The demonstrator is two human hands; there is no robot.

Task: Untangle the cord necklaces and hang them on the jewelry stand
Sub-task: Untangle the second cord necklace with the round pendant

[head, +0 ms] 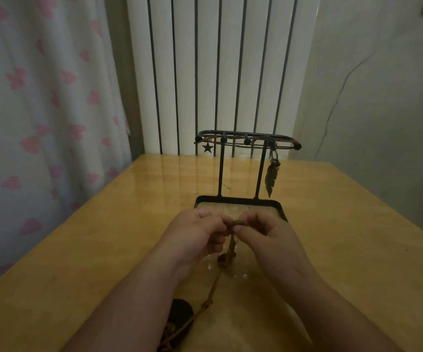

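Observation:
A brown cord necklace (231, 246) hangs between my hands just in front of the jewelry stand (246, 141). My left hand (195, 232) and my right hand (268, 233) both pinch its top loop with fingertips close together. The cord drops to a knotted clump, then trails back toward me to a dark pendant (180, 313) on the table. The black metal stand has a top bar with ball-tipped hooks and a wooden tray base (276, 205). Cords lie along its bar, with a star pendant (207, 147) on the left and a feather pendant (271, 177) on the right.
The glossy wooden table (345, 237) stretches to both sides of the stand. A white radiator (218, 72) stands behind the table, and a curtain with pink hearts (40, 110) hangs to the left.

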